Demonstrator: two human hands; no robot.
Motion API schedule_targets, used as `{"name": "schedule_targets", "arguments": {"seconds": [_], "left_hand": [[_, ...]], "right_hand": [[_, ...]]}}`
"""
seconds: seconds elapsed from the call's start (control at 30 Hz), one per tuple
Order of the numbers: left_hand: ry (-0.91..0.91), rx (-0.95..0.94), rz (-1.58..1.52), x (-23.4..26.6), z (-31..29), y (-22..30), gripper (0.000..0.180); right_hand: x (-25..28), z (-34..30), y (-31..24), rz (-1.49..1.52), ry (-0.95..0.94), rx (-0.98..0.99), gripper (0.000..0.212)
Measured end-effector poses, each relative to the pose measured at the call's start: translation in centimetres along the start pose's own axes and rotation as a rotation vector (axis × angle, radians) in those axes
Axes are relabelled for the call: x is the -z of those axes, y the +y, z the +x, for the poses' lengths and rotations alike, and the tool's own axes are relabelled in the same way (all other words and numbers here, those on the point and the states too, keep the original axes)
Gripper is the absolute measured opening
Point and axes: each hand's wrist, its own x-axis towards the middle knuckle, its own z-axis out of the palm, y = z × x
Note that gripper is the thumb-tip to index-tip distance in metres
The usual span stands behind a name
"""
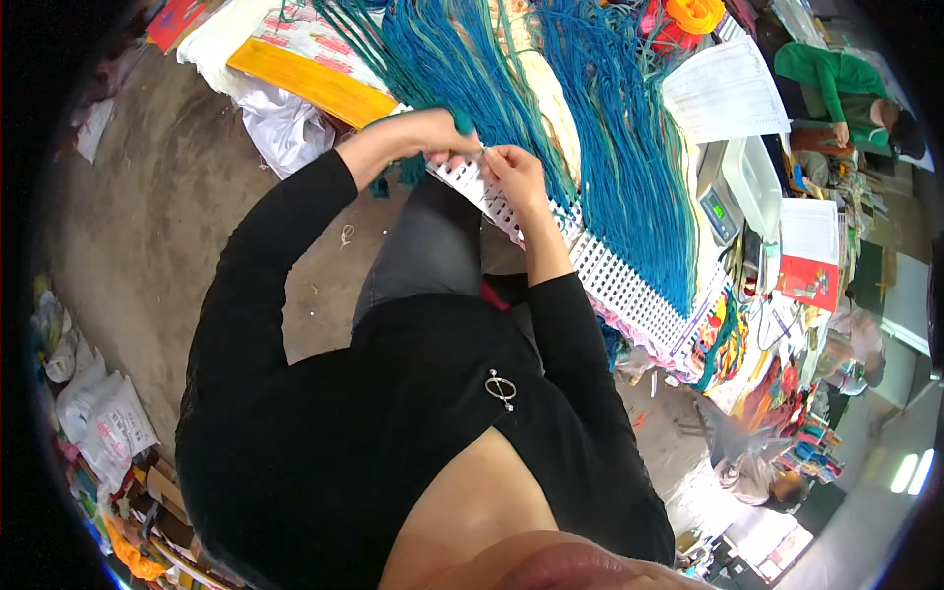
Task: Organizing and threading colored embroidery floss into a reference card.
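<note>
Matt, stringy blue yarn [602, 108] at one o'clock. Smooth white paper [723, 90] at two. Rough, dull, concrete-looking floor [167, 157] at ten.

A head-worn fisheye camera, the left of a pair, looks steeply down, close above the wearer's chest [482, 497], with both hands [518, 177] farther off.

Bright | ceiling lights [904, 473] glare lower right | white sheet [726, 90] very bright | fisheye-bent edges, black corners
</note>
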Motion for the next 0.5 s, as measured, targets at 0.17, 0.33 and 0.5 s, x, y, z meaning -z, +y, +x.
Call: {"name": "schedule_targets", "arguments": {"seconds": [0.17,0.33,0.5], "left_hand": [[0.119,-0.094,-0.538,14.0,0.9,-1.9,0.021],[0.732,-0.175,-0.642,24.2,-1.5,-4.3,0.034],[0.654,-0.193,-0.363,16.0,-3.7,-4.5,0.046]], "right_hand": [[-0.8,-0.3,-0.3,-0.436,0.073,0.01,0.022],[-1.4,-0.4,-0.2,-0.368,0.034,0.011,0.022],[-0.2,-0.7,0.9,-0.132,0.165,0.061,0.021]]}}
